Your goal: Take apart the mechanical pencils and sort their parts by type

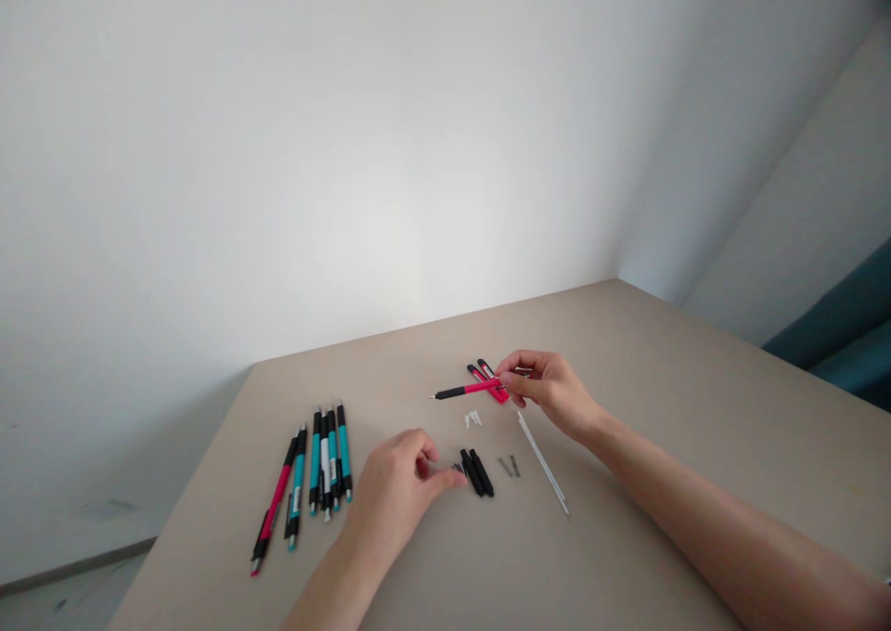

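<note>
My right hand [547, 390] pinches the end of a pink pen with a black grip [468, 390], which is held just above the beige table [661, 408] and points left. Two more pink pen barrels [485, 373] lie under it. My left hand [396, 487] is closed in a pinch on a small thin part at its fingertips, next to two black grip sleeves [477, 472]. Two small metal springs [510, 466], small white bits [473, 418] and thin white refills [543, 462] lie between my hands.
Several assembled teal pens [329, 459] lie in a row at the left. One pink pen [275, 506] and one teal pen [296, 501] lie further left near the table's edge. A white wall stands behind the table. A dark teal seat [849, 334] shows at the right.
</note>
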### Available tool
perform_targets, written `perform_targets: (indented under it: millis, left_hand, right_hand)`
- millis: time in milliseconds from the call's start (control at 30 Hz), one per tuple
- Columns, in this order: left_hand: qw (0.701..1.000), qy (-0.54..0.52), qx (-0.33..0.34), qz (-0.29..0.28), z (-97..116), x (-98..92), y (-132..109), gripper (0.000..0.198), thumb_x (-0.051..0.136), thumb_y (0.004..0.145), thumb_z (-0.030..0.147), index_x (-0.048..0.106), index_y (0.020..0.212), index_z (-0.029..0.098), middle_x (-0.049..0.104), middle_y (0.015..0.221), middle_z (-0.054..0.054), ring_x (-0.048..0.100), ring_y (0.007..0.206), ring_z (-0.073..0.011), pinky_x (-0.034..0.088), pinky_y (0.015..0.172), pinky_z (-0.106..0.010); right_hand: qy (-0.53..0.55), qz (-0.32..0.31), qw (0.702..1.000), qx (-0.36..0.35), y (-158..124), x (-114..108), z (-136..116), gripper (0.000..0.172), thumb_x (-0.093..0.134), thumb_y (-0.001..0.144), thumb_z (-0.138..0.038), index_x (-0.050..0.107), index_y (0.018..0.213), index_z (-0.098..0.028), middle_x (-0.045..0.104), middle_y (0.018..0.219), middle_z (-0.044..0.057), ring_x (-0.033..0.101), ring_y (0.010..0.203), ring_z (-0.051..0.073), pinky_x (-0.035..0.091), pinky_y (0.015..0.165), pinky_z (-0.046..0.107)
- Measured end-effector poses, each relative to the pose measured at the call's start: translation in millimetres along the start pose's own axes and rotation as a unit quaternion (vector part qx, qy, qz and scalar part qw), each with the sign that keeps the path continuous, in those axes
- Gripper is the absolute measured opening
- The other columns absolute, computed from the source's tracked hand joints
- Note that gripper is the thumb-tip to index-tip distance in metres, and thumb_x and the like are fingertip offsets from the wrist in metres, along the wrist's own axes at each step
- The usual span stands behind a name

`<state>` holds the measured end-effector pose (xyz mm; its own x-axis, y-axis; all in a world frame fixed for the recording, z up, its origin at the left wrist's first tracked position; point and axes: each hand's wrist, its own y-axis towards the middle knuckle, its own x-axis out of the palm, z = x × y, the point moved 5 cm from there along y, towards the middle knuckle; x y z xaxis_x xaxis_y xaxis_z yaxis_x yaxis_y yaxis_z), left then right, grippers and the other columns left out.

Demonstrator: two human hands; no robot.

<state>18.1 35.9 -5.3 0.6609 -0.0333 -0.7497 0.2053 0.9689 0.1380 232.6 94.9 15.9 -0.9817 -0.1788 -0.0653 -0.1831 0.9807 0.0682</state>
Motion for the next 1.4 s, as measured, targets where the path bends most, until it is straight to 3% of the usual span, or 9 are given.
perform_targets:
  millis: [100, 167, 333, 600, 867, 1033, 1233, 1333, 1400]
  left_hand:
    - [0.992, -0.002, 0.005, 0.124, -3.4, -17.4, 1.9, 0.034, 0.07, 0.071, 0.045, 0.059, 0.088, 0.019, 0.058, 0.07, 0.001, 0.047, 0.053, -0.0124, 0.04, 0.055, -0.025]
    - [0.986, -0.019, 0.038, 0.162, -1.6, -24.0, 1.8, 0.038, 0.067, 0.075, 0.04, 0.056, 0.105, 0.02, 0.061, 0.083, -0.001, 0.047, 0.054, -0.0115, 0.043, 0.056, -0.025]
    - [0.986, 0.0, 0.121, 0.117, 11.2, -20.7, -1.1, 0.013, 0.053, 0.087, 0.028, 0.062, 0.093, 0.021, 0.062, 0.081, -0.003, 0.054, 0.062, -0.0131, 0.045, 0.062, -0.024]
    - [0.978, 0.016, 0.146, 0.148, 12.4, -24.0, -4.5, 0.012, 0.046, 0.091, 0.022, 0.057, 0.092, 0.019, 0.06, 0.082, -0.005, 0.058, 0.073, -0.016, 0.044, 0.068, -0.024]
    - [0.976, 0.106, 0.137, 0.132, 19.4, -23.5, -5.9, 0.02, 0.038, 0.093, 0.022, 0.054, 0.08, 0.02, 0.057, 0.07, -0.001, 0.053, 0.06, -0.0144, 0.035, 0.058, -0.025]
    - [0.982, 0.081, 0.086, 0.146, 17.3, -22.4, -6.1, 0.034, 0.035, 0.093, 0.027, 0.037, 0.059, 0.021, 0.043, 0.052, 0.003, 0.041, 0.047, -0.0121, 0.025, 0.05, -0.026]
    - [0.99, -0.076, -0.035, 0.114, 2.0, -12.6, -1.7, 0.046, 0.027, 0.094, 0.043, 0.022, 0.052, 0.022, 0.023, 0.046, 0.006, 0.028, 0.043, -0.01, 0.019, 0.045, -0.026]
    - [0.988, -0.114, -0.037, 0.094, 0.1, -10.8, -1.0, 0.048, 0.03, 0.093, 0.045, 0.035, 0.052, 0.02, 0.029, 0.047, 0.006, 0.033, 0.044, -0.0098, 0.023, 0.045, -0.024]
    - [0.988, -0.121, -0.018, 0.095, 0.7, -12.1, -1.3, 0.036, 0.041, 0.09, 0.045, 0.054, 0.069, 0.018, 0.036, 0.05, 0.006, 0.038, 0.046, -0.0101, 0.029, 0.047, -0.022]
  right_hand:
    - [-0.022, -0.019, 1.0, 0.005, -1.9, 3.1, -0.1, 0.022, 0.068, 0.071, -0.035, 0.062, 0.073, -0.014, 0.055, 0.054, -0.001, 0.045, 0.049, 0.01, 0.033, 0.05, 0.025]
    - [-0.039, -0.038, 0.998, 0.008, -4.1, 7.6, -0.6, 0.022, 0.067, 0.073, -0.035, 0.062, 0.072, -0.014, 0.054, 0.052, -0.001, 0.045, 0.048, 0.01, 0.033, 0.049, 0.024]
    - [-0.022, -0.069, 0.997, 0.019, -9.2, 19.6, -2.1, 0.024, 0.068, 0.072, -0.038, 0.062, 0.073, -0.015, 0.053, 0.05, -0.003, 0.045, 0.047, 0.009, 0.032, 0.048, 0.023]
    - [-0.038, -0.158, 0.977, 0.139, -15.2, 32.3, 11.2, 0.037, 0.057, 0.078, -0.05, 0.059, 0.069, -0.014, 0.053, 0.048, -0.004, 0.04, 0.035, 0.005, 0.025, 0.034, 0.019]
    - [-0.029, -0.165, 0.976, 0.138, -19.2, 33.9, 6.0, 0.034, 0.058, 0.078, -0.047, 0.059, 0.069, -0.014, 0.05, 0.048, -0.005, 0.037, 0.032, 0.004, 0.025, 0.031, 0.017]
    - [-0.051, -0.162, 0.981, 0.094, -18.6, 34.0, 2.8, 0.035, 0.059, 0.079, -0.045, 0.052, 0.06, -0.016, 0.047, 0.045, -0.005, 0.039, 0.036, 0.005, 0.028, 0.036, 0.018]
    - [-0.051, -0.146, 0.987, 0.032, -18.4, 33.8, 0.0, 0.033, 0.06, 0.08, -0.046, 0.061, 0.079, -0.013, 0.052, 0.054, -0.003, 0.042, 0.043, 0.006, 0.029, 0.04, 0.019]
    - [-0.048, -0.136, 0.989, 0.016, -18.1, 31.8, -0.7, 0.032, 0.06, 0.08, -0.044, 0.062, 0.082, -0.012, 0.053, 0.056, -0.002, 0.041, 0.044, 0.006, 0.028, 0.04, 0.019]
    - [-0.053, -0.127, 0.99, 0.017, -17.2, 29.0, -0.2, 0.032, 0.06, 0.081, -0.044, 0.062, 0.079, -0.012, 0.054, 0.056, -0.002, 0.041, 0.044, 0.006, 0.028, 0.04, 0.019]
